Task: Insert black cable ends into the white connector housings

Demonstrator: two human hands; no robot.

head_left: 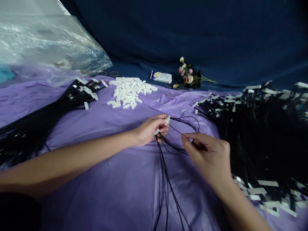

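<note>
My left hand (155,128) is closed around black cords (172,146) near the middle of the purple cloth. A white connector (167,120) sticks up between its thumb and fingers, and a second white connector (157,132) shows at its lower edge. From there some cords loop out to the right, while others hang down toward me. To the right, my right hand (207,150) pinches a single thin black cord between thumb and index finger. That cord runs back to the left hand; its other end is hidden behind the right hand.
Loose white connectors (131,89) lie heaped beyond my left hand. Black cords with white ends form a bundle (55,109) at left and a large pile (260,138) at right. Behind lie artificial flowers (188,75), a small packet (160,77) and a clear plastic bag (53,45).
</note>
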